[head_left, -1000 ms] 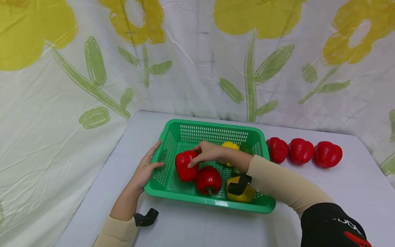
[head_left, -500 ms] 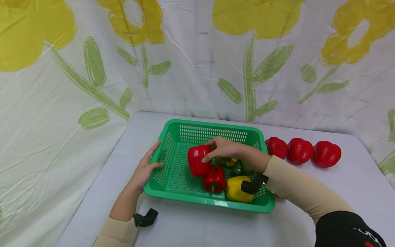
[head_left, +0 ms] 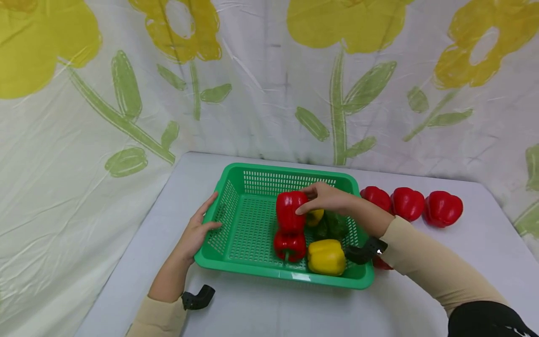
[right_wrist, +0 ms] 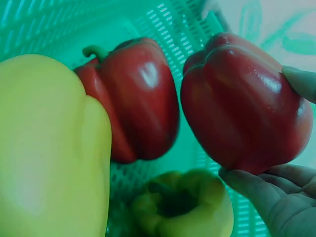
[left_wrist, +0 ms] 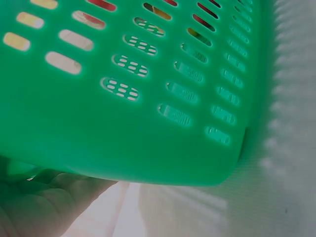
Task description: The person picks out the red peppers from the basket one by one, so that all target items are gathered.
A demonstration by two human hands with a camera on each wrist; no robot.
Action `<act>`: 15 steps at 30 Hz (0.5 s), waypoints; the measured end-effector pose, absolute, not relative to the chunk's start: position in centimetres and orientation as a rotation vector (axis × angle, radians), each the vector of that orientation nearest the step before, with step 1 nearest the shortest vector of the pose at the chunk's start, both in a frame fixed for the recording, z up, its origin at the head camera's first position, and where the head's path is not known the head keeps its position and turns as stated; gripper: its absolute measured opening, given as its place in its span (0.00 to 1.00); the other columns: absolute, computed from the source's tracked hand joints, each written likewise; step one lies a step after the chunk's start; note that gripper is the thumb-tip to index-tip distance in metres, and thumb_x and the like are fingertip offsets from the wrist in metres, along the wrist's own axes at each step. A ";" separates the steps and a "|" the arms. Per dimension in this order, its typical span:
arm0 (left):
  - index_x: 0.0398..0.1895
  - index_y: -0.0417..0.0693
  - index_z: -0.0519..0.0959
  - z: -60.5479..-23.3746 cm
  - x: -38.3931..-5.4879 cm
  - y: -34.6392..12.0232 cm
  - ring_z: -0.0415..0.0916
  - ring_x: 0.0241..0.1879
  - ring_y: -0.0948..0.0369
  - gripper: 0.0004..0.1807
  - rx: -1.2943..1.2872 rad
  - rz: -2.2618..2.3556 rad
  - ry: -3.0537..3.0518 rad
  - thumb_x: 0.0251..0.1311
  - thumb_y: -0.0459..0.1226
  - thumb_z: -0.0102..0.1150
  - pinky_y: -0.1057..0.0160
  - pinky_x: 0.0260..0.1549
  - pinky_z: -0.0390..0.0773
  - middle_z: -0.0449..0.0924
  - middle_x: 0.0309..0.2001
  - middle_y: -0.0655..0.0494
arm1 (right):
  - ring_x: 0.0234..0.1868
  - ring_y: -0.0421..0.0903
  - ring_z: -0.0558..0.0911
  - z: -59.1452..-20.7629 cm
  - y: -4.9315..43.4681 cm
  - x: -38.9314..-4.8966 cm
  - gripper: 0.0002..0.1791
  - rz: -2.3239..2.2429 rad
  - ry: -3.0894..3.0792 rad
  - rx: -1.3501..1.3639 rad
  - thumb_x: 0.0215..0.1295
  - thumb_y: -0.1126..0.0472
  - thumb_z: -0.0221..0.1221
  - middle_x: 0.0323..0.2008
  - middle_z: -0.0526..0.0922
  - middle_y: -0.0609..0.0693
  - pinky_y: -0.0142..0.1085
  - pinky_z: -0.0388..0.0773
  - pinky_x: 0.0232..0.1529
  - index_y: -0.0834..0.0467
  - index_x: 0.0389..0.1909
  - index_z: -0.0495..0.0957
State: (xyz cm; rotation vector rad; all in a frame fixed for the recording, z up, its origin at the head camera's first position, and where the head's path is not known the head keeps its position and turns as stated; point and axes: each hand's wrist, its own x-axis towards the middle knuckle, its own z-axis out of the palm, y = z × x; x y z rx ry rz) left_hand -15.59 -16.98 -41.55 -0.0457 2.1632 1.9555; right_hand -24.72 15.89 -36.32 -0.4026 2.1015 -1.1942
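My right hand (head_left: 327,199) grips a red bell pepper (head_left: 289,210) between thumb and fingers, over the green plastic basket (head_left: 252,269). Below it, a second red bell pepper (head_left: 289,246) with a green stem lies in the basket; the right wrist view shows a gap between the two. A large yellow bell pepper (head_left: 326,257) sits at the basket's front right. Behind it are a smaller yellow pepper (head_left: 315,218) and dark green peppers (head_left: 337,225), partly hidden by my right hand and forearm. My left hand (head_left: 197,235) holds the basket's left rim, thumb over the edge.
Three red bell peppers (head_left: 407,204) stand in a row on the white-covered table (head_left: 252,309), right of the basket. Part of another red thing (head_left: 381,263) shows under my right forearm. A flower-printed cloth (head_left: 252,107) hangs behind the table.
My right hand has carried the red pepper rightward across the basket. The red pepper below it shifted right, then slightly back left. My left hand stays on the rim.
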 end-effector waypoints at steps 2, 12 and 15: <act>0.73 0.65 0.46 -41.6 -15.6 -17.0 0.46 0.72 0.50 0.42 -0.044 1.944 2.174 0.59 0.26 0.44 0.54 0.60 0.65 0.40 0.75 0.55 | 0.49 0.49 0.76 -36.2 16.3 -24.6 0.34 -1.198 2.103 -0.393 0.54 0.55 0.64 0.53 0.78 0.59 0.45 0.75 0.54 0.66 0.60 0.68; 0.73 0.67 0.46 -41.6 -15.6 -17.0 0.49 0.71 0.51 0.41 -0.059 1.932 2.179 0.60 0.27 0.44 0.55 0.58 0.67 0.40 0.75 0.55 | 0.53 0.53 0.74 -35.1 18.5 -23.9 0.36 -1.254 2.107 -0.375 0.54 0.58 0.65 0.56 0.74 0.62 0.50 0.75 0.53 0.67 0.62 0.64; 0.73 0.67 0.46 -41.6 -15.6 -17.0 0.49 0.70 0.51 0.41 -0.068 1.930 2.180 0.60 0.27 0.44 0.54 0.58 0.66 0.41 0.75 0.55 | 0.52 0.52 0.74 -34.9 19.2 -23.7 0.37 -1.278 2.106 -0.356 0.53 0.59 0.65 0.56 0.74 0.62 0.50 0.76 0.52 0.65 0.63 0.64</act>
